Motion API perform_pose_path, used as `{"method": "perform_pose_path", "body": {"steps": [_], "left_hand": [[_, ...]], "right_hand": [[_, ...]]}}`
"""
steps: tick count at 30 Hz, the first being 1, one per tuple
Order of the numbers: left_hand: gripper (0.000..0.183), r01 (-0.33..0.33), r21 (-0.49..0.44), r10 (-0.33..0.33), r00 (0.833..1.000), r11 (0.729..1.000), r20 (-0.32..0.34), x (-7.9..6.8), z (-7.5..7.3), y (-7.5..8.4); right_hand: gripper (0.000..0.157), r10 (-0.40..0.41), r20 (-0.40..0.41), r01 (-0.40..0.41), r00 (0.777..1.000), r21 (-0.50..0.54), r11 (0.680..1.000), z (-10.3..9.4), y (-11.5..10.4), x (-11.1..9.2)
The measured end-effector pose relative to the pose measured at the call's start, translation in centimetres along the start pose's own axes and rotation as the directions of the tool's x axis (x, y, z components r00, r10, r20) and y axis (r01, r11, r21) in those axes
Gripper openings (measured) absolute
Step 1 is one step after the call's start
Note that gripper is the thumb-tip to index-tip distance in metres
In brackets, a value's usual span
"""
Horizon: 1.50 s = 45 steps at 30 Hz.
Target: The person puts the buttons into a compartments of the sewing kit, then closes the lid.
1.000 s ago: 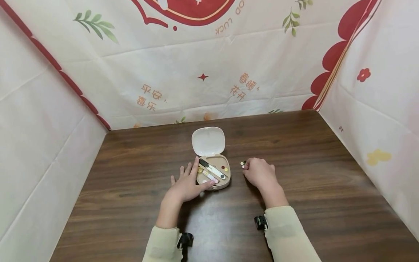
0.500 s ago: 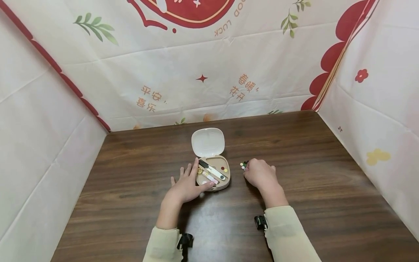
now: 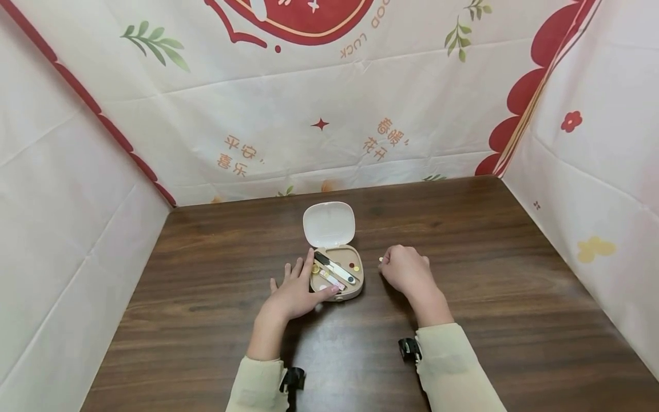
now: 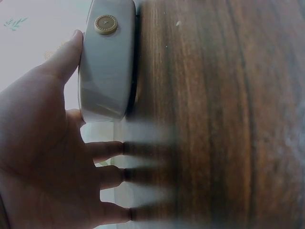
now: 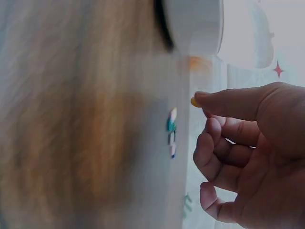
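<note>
My right hand pinches a small yellow button between thumb and forefinger, above the table. Below it in the right wrist view lies a cluster of small coloured buttons; the hand covers most of them in the head view. My left hand rests on the near left side of a beige sewing case, thumb at its front edge, fingers spread. The case's white lid is raised. Inside lie a white-and-black tool, a pink-and-white strip and a few red and yellow buttons.
The case stands on a dark wooden table, left of the right hand. Printed white cloth walls in the back and both sides. A button-shaped clasp sits on the case's front.
The right hand has risen slightly from the loose buttons, which it now mostly hides in the head view. The left hand has stayed on the case.
</note>
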<state>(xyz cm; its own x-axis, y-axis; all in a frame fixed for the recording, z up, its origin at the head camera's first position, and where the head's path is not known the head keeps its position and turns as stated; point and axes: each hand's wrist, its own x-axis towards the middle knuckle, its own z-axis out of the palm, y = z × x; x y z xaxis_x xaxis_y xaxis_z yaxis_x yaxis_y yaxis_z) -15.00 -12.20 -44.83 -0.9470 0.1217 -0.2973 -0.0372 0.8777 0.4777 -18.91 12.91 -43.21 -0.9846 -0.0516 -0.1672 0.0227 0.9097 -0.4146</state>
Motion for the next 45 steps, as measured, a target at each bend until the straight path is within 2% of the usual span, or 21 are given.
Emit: {"method": "perform_pose_path", "body": {"steps": [4,9,18,27,45], "left_hand": [[0.106,-0.005,0.009,0.005,1.000,1.000,-0.006,0.1,0.0,0.0],[0.106,0.001,0.009,-0.001,1.000,1.000,0.002,0.0,0.2,-0.2],[0.107,0.002,0.018,-0.002,1.000,1.000,-0.002,0.1,0.0,-0.2],[0.106,0.004,0.015,-0.005,1.000,1.000,0.005,0.0,-0.1,-0.1],[0.105,0.003,0.022,-0.003,1.000,1.000,0.002,0.0,-0.1,0.0]], "right_hand": [[0.018,-0.022,-0.027,0.023,0.999,0.017,1.000,-0.4,-0.9,0.2],[0.016,-0.048,-0.049,0.050,0.998,0.032,0.998,-0.4,-2.2,0.4],[0.011,-0.144,-0.127,0.152,0.981,0.060,0.986,0.1,-4.3,0.8],[0.015,-0.128,-0.054,0.129,0.990,0.013,0.992,1.1,-4.5,1.3],[0.017,-0.113,-0.031,0.112,0.993,-0.023,0.993,1.3,-4.4,1.0]]}}
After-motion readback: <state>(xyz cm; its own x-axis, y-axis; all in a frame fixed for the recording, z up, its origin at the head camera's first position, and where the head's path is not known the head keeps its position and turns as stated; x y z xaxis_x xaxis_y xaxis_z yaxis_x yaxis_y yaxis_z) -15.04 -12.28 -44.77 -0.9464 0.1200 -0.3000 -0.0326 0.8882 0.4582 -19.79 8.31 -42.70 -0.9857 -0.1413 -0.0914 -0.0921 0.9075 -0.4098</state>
